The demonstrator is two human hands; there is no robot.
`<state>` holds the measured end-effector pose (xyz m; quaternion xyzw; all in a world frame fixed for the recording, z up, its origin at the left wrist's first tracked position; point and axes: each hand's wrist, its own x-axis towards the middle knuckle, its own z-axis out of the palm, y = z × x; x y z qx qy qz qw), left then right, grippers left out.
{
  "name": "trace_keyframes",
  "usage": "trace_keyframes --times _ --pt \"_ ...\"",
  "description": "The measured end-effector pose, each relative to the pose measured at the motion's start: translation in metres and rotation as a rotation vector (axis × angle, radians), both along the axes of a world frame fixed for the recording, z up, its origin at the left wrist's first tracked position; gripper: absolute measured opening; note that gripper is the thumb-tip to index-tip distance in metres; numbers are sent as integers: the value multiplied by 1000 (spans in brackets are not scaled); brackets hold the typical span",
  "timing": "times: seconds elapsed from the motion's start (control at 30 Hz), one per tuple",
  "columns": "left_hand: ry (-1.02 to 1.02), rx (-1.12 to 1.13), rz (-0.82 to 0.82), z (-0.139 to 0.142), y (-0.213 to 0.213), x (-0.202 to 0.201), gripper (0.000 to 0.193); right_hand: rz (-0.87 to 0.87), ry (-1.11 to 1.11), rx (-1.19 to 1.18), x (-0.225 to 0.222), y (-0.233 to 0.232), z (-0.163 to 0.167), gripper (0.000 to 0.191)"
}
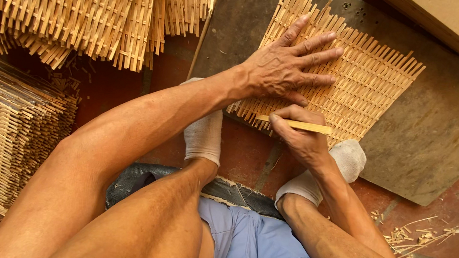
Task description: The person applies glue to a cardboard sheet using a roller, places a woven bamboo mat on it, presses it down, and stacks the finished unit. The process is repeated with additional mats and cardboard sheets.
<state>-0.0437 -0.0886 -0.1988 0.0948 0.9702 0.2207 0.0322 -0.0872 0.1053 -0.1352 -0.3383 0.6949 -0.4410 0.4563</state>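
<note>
I see left hand [283, 66] spread flat on woven mat [333, 77], pinning it steady | right hand [298, 134] at 6 o'clock pinching bamboo strip [299, 125] against mat's edge | board [442, 130] underneath

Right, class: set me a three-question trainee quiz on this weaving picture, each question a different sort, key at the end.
1. True or false: the left hand lies flat on the woven mat.
2. What does the right hand hold? A) a thin flat strip B) a hammer C) a brush
3. Fill in: the mat lies on a dark ____ on the tiled floor.

Key: 1 true; 2 A, the strip; 3 board.
</note>
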Motion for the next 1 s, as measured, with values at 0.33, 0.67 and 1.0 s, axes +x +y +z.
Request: trace_keyframes --times 0.33,0.67,1.0 --pt "56 55 9 -7 0 0 89 -39 87 -44 4 -12 -8 14" --pt "22 63 6 -7 2 1 95 -3 189 -35 11 -10 -11 15" --pt "160 -50 33 -15 3 2 92 139 403 -359 9 -28 -4 9"
